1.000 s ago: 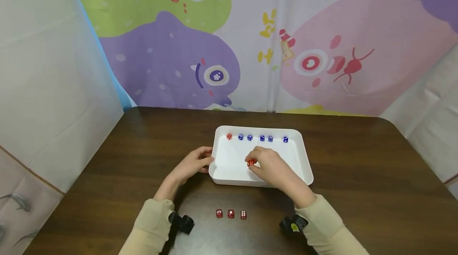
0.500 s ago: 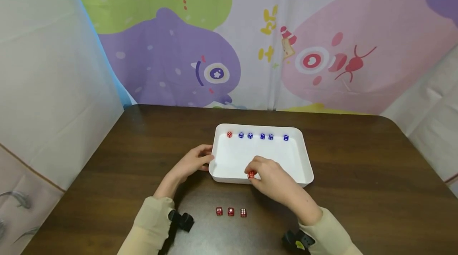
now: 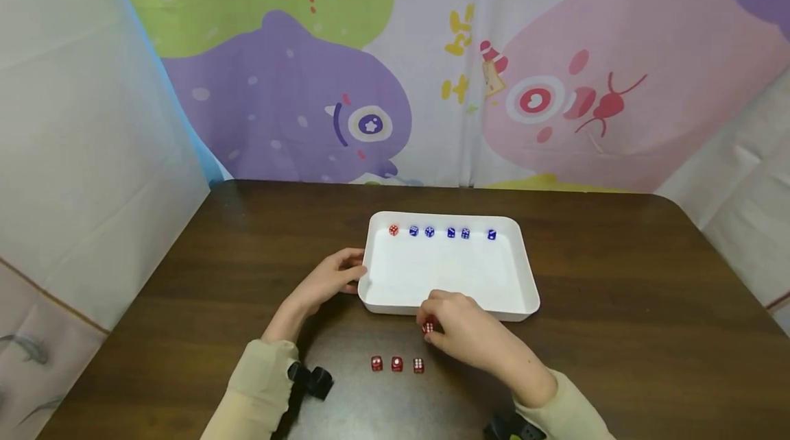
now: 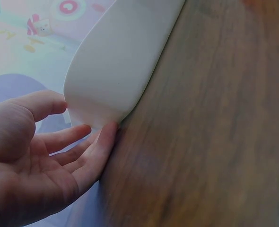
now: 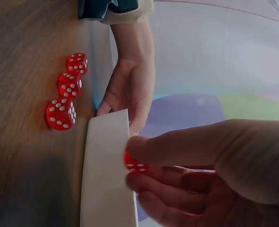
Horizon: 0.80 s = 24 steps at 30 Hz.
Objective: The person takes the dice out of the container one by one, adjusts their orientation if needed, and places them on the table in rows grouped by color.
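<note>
My right hand (image 3: 465,330) pinches a red die (image 5: 135,163) with white dots between thumb and fingertips, just outside the near wall of a white tray (image 3: 444,275). In the right wrist view the die is in front of the tray's rim, partly covered by the thumb. My left hand (image 3: 330,279) rests its fingertips against the tray's left end; the left wrist view shows the thumb (image 4: 49,104) at the rim and other fingers lower on the outer wall. Three red dice, with one die (image 3: 397,363) in the middle, sit in a row on the table.
Along the tray's far side lie a red die (image 3: 393,229) and several blue dice, one blue die (image 3: 491,234) apart at the right. The dark wooden table (image 3: 617,275) ends at a cartoon-printed curtain (image 3: 296,104). A pale sheet (image 3: 92,118) hangs at the left.
My right hand has drawn the red die from above the tray's floor toward me, past the near rim. The left hand has stayed at the tray's left end, and the tray dice keep their places.
</note>
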### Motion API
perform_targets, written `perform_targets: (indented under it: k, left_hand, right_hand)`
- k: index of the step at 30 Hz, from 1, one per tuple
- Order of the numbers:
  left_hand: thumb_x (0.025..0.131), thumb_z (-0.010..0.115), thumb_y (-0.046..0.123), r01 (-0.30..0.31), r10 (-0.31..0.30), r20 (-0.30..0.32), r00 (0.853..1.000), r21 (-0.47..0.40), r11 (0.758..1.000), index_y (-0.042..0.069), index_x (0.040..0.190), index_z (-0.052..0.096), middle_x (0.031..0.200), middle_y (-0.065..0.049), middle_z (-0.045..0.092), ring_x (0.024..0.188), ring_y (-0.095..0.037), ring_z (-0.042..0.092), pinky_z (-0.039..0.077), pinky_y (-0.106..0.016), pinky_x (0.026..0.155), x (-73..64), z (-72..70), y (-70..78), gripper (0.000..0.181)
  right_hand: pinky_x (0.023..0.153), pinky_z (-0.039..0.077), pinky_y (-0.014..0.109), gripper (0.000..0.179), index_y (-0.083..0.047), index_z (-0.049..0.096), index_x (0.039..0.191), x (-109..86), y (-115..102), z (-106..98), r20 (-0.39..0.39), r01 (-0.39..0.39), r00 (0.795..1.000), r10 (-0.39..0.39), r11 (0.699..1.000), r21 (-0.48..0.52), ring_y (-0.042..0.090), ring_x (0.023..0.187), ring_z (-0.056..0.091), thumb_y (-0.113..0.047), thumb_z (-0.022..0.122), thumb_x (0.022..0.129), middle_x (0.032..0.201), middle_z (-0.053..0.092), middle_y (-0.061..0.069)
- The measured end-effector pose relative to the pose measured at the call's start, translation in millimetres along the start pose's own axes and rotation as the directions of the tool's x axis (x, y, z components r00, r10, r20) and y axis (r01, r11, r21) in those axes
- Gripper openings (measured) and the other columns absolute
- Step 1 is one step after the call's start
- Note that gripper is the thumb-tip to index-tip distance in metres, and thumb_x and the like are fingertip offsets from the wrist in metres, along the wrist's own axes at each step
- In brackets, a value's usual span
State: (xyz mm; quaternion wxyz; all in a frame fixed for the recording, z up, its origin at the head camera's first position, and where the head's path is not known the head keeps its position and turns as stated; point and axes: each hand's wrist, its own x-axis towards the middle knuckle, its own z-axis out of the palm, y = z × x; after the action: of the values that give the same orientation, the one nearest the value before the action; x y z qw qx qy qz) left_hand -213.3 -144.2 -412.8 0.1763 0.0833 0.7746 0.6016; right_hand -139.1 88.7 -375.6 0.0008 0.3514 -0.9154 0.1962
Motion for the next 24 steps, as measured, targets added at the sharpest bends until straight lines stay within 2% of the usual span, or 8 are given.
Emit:
perform_targets:
  k: [5, 9, 15, 24]
  left_hand:
    - [0.085, 0.049, 0.011, -0.011, 0.011, -0.008, 1.000, -0.008, 1.000, -0.002, 0.126, 0.034, 0.112, -0.021, 0.044, 0.094, -0.027, 0.049, 0.049, -0.034, 0.069, 12.3, -2.9, -16.3, 0.045]
    - [0.085, 0.050, 0.012, -0.013, 0.013, -0.019, 1.000, 0.005, 1.000, 0.000, 0.125, 0.035, 0.111, -0.019, 0.045, 0.092, -0.024, 0.050, 0.049, -0.033, 0.069, 15.1, -3.6, -22.9, 0.044]
    - [0.085, 0.050, 0.012, -0.025, 0.025, -0.021, 0.999, -0.002, 1.000, 0.000, 0.125, 0.036, 0.110, -0.019, 0.045, 0.091, -0.024, 0.050, 0.049, -0.033, 0.069, 14.5, -3.5, -23.8, 0.044]
    - [0.085, 0.050, 0.012, -0.025, 0.025, -0.012, 1.000, -0.002, 1.000, 0.000, 0.125, 0.035, 0.112, -0.020, 0.045, 0.092, -0.024, 0.050, 0.049, -0.033, 0.069, 13.2, -2.5, -20.7, 0.045]
  right_hand:
    - [0.058, 0.042, 0.023, 0.008, -0.012, 0.059, 0.072, -1.9, -1, 1, 0.116, -0.012, 0.993, 0.015, 1.000, -0.029, 0.007, 0.063, 0.046, -0.008, 0.065, 0.068, 0.069, 0.049, -0.007]
    - [0.056, 0.041, 0.022, 0.010, -0.012, 0.057, 0.067, -3.4, -4, 4, 0.157, 0.014, 0.988, -0.006, 0.999, -0.048, 0.007, 0.061, 0.045, -0.005, 0.064, 0.064, 0.065, 0.048, -0.008]
    - [0.050, 0.037, 0.019, 0.014, -0.012, 0.055, 0.062, -4.6, -8, 10, 0.204, 0.021, 0.979, -0.005, 0.997, -0.076, 0.006, 0.056, 0.041, -0.003, 0.066, 0.061, 0.062, 0.042, -0.009]
    - [0.048, 0.036, 0.018, 0.017, -0.013, 0.054, 0.060, -6.8, -7, 14, 0.241, 0.008, 0.971, 0.007, 0.998, -0.063, 0.005, 0.055, 0.040, -0.001, 0.066, 0.059, 0.061, 0.042, -0.010]
